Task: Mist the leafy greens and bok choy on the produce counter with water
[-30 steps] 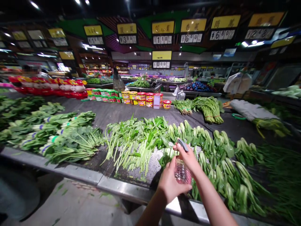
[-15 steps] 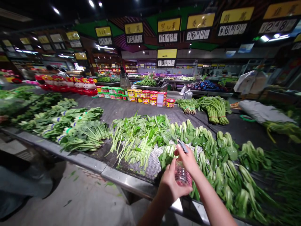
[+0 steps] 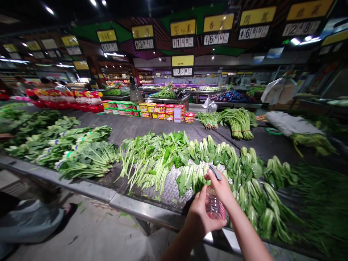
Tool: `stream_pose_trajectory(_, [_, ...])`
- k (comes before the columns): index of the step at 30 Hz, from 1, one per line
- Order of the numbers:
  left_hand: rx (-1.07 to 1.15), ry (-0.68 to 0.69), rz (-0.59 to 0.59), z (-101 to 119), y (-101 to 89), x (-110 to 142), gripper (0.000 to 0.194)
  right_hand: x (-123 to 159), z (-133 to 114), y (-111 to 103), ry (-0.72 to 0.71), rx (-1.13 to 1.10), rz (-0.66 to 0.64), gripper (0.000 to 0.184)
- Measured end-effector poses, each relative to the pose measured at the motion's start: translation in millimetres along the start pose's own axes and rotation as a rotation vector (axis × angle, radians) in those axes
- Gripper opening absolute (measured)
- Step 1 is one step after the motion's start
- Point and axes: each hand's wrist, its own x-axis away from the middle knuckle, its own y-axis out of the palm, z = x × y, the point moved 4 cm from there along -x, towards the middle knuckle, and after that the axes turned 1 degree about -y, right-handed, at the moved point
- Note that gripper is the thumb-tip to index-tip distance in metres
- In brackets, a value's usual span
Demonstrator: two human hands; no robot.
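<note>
A clear, ribbed spray bottle [image 3: 214,207] with a pinkish tint and a grey top is held over the front edge of the vegetable counter. My left hand [image 3: 199,210] wraps around its body from the left, thumb under the lower part. Closed about the grey head is my right hand [image 3: 222,189], whose fingers partly hide the neck. Just beyond the bottle lie bok choy [image 3: 191,177] on a perforated mat [image 3: 170,186]. Loose water spinach [image 3: 154,159] spreads to the left of them, stems toward me.
The counter's metal edge [image 3: 152,208] runs in front of me. Tied greens [image 3: 81,145] lie left, stacked tubs [image 3: 165,111] at the back and bundled stalks [image 3: 236,123] back right. Price signs [image 3: 183,32] hang overhead. A person's leg [image 3: 29,221] is at lower left.
The view swings right, then partly back left. Both hands keep their hold on the spray bottle, now slightly lower and further right in view. The person at left shows more, a foot now visible.
</note>
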Motion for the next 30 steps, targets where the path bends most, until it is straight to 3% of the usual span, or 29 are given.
stream_pose_trajectory(5, [-0.009, 0.041, -0.009, 3, 16.9, 1, 0.108, 7, 6, -18, 0.036, 0.043, 0.012, 0.042])
stream_pose_trajectory(15, [-0.019, 0.073, -0.088, 16, 35.2, -5, 0.107, 12, 12, -45, 0.076, -0.082, 0.089, 0.041])
stream_pose_trajectory(19, [-0.015, 0.089, -0.122, 16, 43.1, -6, 0.109, 17, 10, -55, 0.051, -0.015, 0.119, 0.039])
stream_pose_trajectory(30, [-0.026, 0.132, -0.112, 14, 53.9, -5, 0.111, 18, 20, -65, 0.078, -0.025, 0.134, 0.045])
